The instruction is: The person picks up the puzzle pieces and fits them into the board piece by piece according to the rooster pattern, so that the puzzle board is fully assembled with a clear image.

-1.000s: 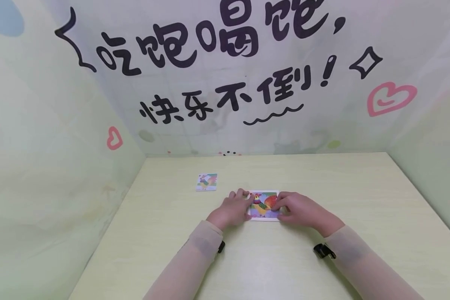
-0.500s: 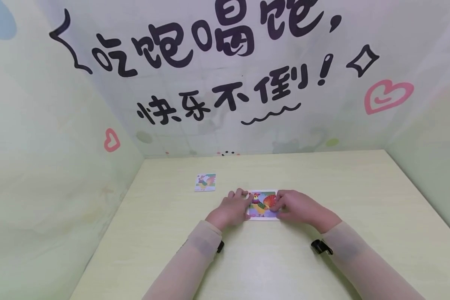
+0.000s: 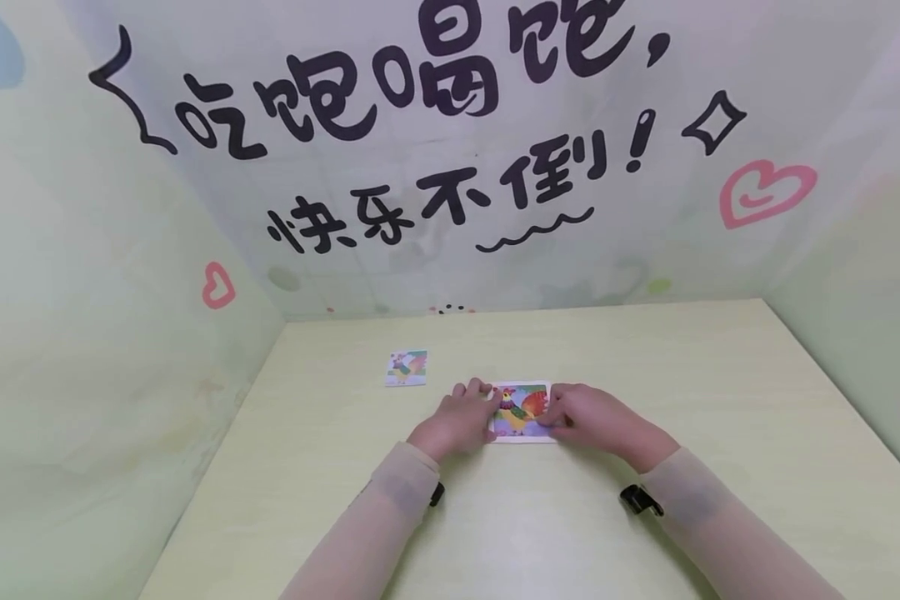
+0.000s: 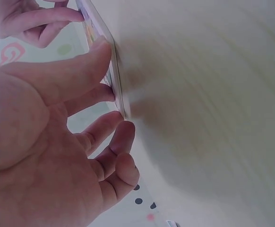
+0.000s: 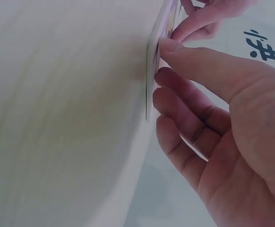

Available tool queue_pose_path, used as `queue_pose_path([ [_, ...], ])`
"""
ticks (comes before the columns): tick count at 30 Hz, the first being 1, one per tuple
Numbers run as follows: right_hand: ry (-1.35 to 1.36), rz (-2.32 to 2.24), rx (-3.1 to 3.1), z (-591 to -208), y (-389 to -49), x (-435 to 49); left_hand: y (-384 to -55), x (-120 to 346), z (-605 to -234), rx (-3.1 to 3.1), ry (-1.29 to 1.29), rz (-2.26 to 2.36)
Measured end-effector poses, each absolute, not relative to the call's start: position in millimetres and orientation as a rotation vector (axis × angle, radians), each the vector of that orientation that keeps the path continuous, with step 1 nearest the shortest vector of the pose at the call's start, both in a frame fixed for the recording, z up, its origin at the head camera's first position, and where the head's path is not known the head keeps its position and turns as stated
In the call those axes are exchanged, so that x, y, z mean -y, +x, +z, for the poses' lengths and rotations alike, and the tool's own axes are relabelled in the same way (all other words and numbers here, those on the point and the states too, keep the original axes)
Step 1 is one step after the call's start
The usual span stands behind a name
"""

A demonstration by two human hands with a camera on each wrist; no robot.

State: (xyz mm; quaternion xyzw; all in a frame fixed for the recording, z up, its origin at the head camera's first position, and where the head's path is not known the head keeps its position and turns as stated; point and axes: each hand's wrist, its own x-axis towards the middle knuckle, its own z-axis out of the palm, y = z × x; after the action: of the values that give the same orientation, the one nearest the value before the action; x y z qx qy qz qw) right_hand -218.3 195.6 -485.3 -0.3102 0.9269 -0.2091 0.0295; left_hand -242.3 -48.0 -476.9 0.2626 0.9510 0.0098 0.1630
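Note:
A small rooster picture puzzle (image 3: 522, 410) with a white border lies flat on the table. My left hand (image 3: 457, 421) holds its left end; in the left wrist view the thumb (image 4: 88, 64) lies on the board, with the index fingertip at the edge and the outer fingers loosely bent. At the right end my right hand (image 3: 603, 423) grips the border with bent fingers. Its thumb (image 5: 199, 59) reaches onto the board in the right wrist view, the index and middle fingertips against the edge. The hands cover parts of both ends.
A square card (image 3: 407, 367) with a paler rooster picture lies farther back on the left of the pale wooden table (image 3: 525, 533). Fabric walls enclose the back and sides, and the back wall (image 3: 390, 275) carries large black lettering. Black wrist devices (image 3: 640, 500) sit at the cuffs.
The head view has shifted slightly, so the whole scene sits a little farther left. Both hands keep their places at the ends of the puzzle, with only slight finger movement on the right.

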Motion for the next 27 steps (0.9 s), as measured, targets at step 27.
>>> queue_pose_path([
  [27,-0.913,-0.801,-2.851,-491.8,-222.5,-200.4,-245.5,50.8,-478.6,-2.705,0.751,0.072],
])
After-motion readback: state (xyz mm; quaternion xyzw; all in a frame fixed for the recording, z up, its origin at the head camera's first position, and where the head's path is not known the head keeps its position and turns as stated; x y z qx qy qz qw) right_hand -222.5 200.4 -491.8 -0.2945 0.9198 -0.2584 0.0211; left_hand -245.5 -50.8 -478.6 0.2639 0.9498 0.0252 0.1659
